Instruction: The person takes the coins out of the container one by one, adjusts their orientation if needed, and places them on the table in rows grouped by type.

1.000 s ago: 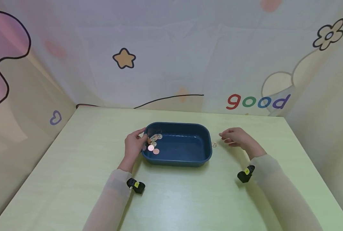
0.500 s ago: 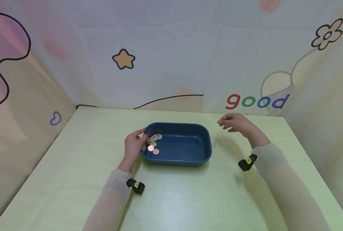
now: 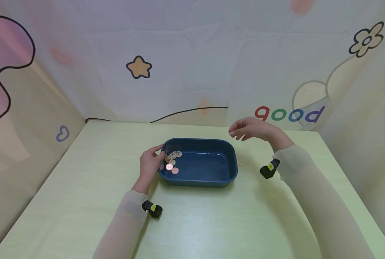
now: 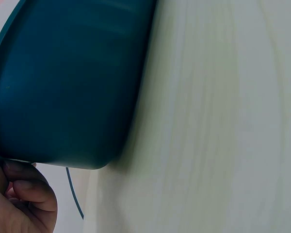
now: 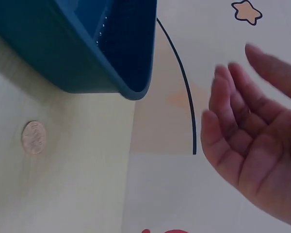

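A dark blue rectangular plastic tub (image 3: 198, 181) stands on the table. Several coins (image 3: 169, 167), copper and pale metal, lie inside at its left end. My left hand (image 3: 149, 165) grips the left rim, the thumb on the inner side; in the left wrist view its curled fingers (image 4: 36, 191) show below the tub's edge. Above and beyond the tub's far right corner, my right hand (image 3: 252, 129) hovers with loosely bent fingers and nothing in it. One coin (image 5: 34, 137) lies on the table just outside the tub's right wall, best seen in the right wrist view.
The pale yellow-green table (image 3: 192, 223) ends at a cloth backdrop (image 3: 186, 79) with printed drawings and the word "good". Cloth also hangs along both sides. Small black cameras (image 3: 152, 209) are strapped to both wrists.
My right hand has risen from beside the loose coin, moved toward the back, and then swung left to near the tub's far right corner. Left hand and tub stay in place.
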`<action>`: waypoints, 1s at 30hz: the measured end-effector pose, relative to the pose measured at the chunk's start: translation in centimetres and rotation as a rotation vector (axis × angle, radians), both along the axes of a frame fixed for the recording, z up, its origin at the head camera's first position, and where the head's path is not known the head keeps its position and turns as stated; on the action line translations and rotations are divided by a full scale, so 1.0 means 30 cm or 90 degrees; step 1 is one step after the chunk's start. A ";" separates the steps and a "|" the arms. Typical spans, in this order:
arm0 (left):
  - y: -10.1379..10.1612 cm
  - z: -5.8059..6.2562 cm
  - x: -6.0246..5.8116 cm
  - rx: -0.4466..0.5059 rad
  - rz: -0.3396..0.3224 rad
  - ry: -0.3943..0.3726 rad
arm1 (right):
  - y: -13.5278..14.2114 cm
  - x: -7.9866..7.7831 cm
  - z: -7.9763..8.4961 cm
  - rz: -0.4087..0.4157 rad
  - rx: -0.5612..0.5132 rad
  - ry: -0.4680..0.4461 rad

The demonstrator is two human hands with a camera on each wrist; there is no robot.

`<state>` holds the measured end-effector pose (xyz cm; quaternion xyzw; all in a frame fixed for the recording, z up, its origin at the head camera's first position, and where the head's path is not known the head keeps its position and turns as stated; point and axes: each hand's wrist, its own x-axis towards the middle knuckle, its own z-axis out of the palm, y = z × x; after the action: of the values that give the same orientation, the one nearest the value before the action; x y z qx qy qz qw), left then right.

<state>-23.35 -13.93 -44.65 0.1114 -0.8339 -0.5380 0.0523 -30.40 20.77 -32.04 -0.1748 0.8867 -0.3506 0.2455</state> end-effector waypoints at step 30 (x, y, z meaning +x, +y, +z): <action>0.001 -0.001 -0.002 0.009 0.000 -0.013 | -0.390 -0.116 -0.094 0.237 0.090 -0.063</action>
<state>-23.41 -13.90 -44.67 0.1173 -0.8303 -0.5431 0.0433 -33.89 9.06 -34.88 -0.3004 0.8484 -0.2443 0.3611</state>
